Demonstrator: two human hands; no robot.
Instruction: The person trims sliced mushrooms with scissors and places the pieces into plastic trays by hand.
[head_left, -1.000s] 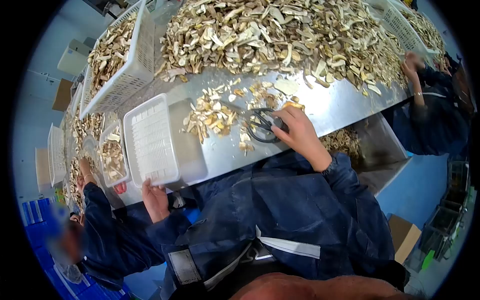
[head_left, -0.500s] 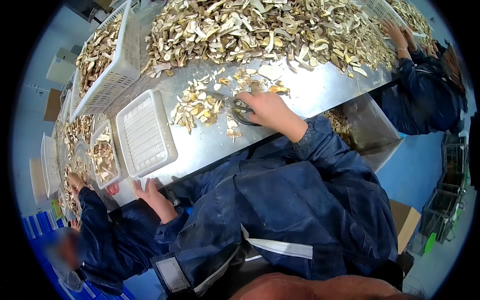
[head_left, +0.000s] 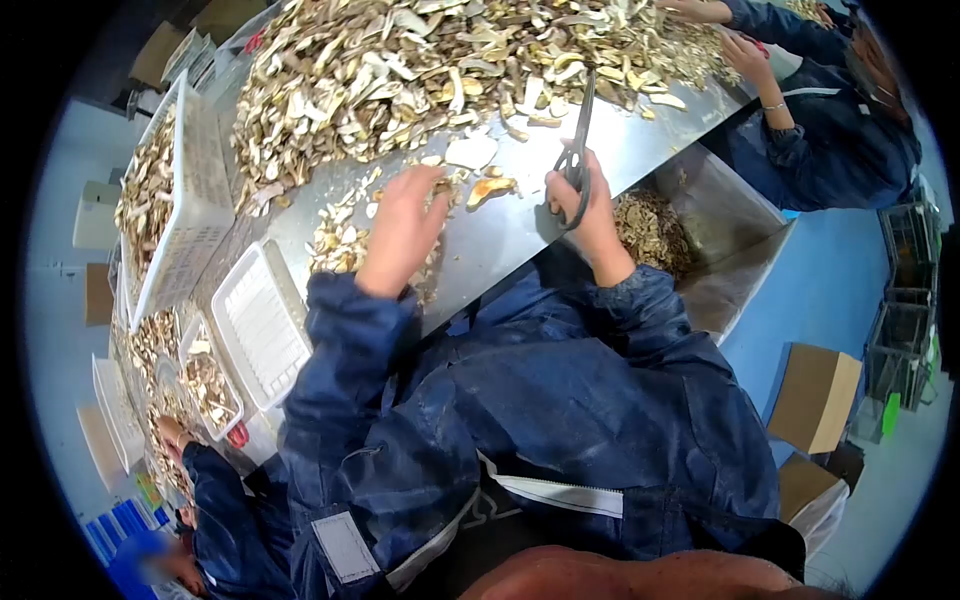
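My right hand (head_left: 588, 205) grips black-handled scissors (head_left: 578, 165) over the table edge, their blades pointing up and away from me. My left hand (head_left: 405, 222) is palm down over a small pile of mushroom slices (head_left: 340, 240), thumb apart from the fingers; the fingertips are partly hidden among the pieces. Between my hands lie a yellow-brown mushroom slice (head_left: 490, 190) and a wide pale slice (head_left: 471, 152). Farther back is a large heap of dried mushroom slices (head_left: 400, 85).
A shallow white tray (head_left: 228, 310) is left of my left arm. Beyond it are a filled white basket (head_left: 205, 200) and a smaller tray of slices (head_left: 238, 415). A lined bin (head_left: 740, 240) stands below the table at right. Co-workers' hands (head_left: 750, 62) are at both sides.
My left hand has moved from the table's front edge to the small pile. My right hand has lifted the scissors off the pieces and shifted right. The view has turned slightly.
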